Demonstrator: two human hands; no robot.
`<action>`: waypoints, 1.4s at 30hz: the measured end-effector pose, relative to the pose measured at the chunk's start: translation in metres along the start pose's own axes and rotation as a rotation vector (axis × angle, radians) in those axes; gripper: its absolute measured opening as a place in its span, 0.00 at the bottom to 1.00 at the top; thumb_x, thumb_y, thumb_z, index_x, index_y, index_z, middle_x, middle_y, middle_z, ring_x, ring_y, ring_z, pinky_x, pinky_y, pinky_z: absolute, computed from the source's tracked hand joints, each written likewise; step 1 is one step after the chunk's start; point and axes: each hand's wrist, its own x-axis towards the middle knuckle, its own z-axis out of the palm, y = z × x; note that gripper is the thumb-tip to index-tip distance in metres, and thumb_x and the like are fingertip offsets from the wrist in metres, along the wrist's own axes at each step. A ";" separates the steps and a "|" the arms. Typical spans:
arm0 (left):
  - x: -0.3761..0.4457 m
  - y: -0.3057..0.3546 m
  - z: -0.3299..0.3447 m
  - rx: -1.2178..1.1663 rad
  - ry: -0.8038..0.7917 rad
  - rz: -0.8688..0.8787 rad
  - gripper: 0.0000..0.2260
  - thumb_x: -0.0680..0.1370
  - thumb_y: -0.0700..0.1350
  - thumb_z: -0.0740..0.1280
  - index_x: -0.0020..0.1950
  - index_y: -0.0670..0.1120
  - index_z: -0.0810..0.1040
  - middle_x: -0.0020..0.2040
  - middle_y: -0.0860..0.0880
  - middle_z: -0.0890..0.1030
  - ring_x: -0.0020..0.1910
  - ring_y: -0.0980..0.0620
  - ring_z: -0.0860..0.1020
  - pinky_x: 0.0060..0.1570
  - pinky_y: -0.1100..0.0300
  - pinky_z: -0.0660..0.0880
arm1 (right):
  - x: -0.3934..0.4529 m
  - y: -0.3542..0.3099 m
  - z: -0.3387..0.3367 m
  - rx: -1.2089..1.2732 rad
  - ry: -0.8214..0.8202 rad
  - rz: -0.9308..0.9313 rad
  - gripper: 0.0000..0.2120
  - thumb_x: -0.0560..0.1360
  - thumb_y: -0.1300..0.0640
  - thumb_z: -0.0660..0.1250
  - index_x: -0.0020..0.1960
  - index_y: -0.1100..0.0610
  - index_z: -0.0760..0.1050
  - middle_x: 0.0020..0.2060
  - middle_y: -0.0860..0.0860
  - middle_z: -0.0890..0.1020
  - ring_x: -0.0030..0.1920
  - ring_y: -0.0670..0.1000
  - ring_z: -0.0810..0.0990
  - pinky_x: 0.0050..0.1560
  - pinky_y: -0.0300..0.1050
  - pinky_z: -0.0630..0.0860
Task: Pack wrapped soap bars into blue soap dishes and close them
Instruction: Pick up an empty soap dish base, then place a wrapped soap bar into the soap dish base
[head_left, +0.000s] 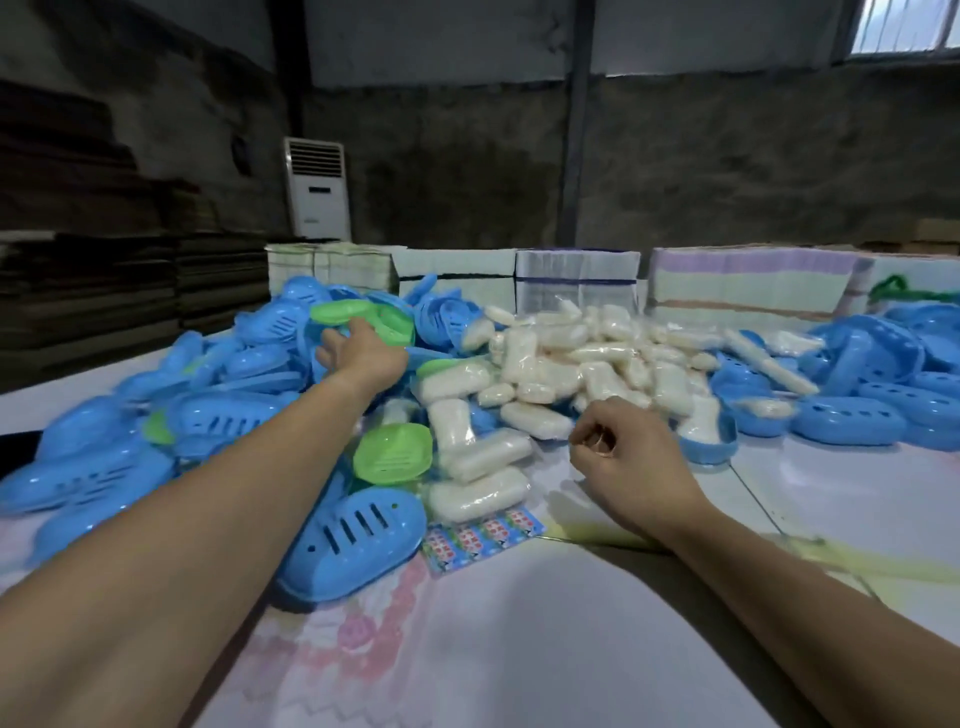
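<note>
Currently the step in hand appears to be fetching a dish: the left hand (363, 353) reaches far across the pile of blue soap dishes (218, 410) on the left of the counter (571, 649), its fingers bent down over the top of the heap beside a green dish (363, 317); whether they grip anything cannot be told, since the fingertips are hidden behind the hand. The right hand (628, 452) rests near the middle of the counter, fingers curled in loosely with the thumb against the forefinger; it seems to hold nothing, though a small item in the pinch cannot be ruled out. The wrapped soap bars (545, 374) lie in a heap at centre, just beyond the right hand, touching the blue pile on their left. A second blue heap (883, 384) occupies the far right; it probably holds finished units, some showing soap inside. The next move calls for a blue dish, not a green one, to be drawn clear of the stack, and one soap bar picked with the right hand. A slotted blue lid (358, 540) lies near the left forearm, beside a printed sticker sheet (483, 538). The counter carries a pale floral covering. Bundled paper stacks (576, 275) line its far edge; behind them stand a white air-conditioner unit (317, 187), dark concrete walls and flat cardboard stacked at left.
</note>
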 end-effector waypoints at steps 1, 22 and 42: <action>0.006 -0.006 0.002 0.049 0.015 -0.037 0.27 0.78 0.47 0.68 0.74 0.45 0.62 0.75 0.39 0.56 0.74 0.37 0.58 0.70 0.45 0.61 | 0.000 -0.003 0.001 -0.035 -0.024 -0.049 0.07 0.69 0.58 0.69 0.37 0.46 0.75 0.37 0.42 0.77 0.40 0.43 0.75 0.43 0.44 0.73; 0.008 -0.025 -0.020 0.830 0.021 0.386 0.33 0.73 0.57 0.72 0.70 0.45 0.62 0.54 0.44 0.74 0.50 0.42 0.76 0.41 0.52 0.70 | -0.002 -0.005 0.003 -0.034 -0.177 -0.117 0.06 0.72 0.56 0.69 0.43 0.45 0.79 0.40 0.43 0.77 0.44 0.40 0.74 0.46 0.39 0.70; -0.047 0.018 0.013 -0.712 -0.230 0.104 0.32 0.68 0.29 0.74 0.65 0.52 0.69 0.60 0.43 0.74 0.58 0.41 0.76 0.55 0.43 0.81 | -0.003 -0.007 -0.007 0.037 -0.177 -0.038 0.10 0.72 0.57 0.69 0.40 0.41 0.76 0.42 0.43 0.79 0.44 0.40 0.75 0.41 0.28 0.67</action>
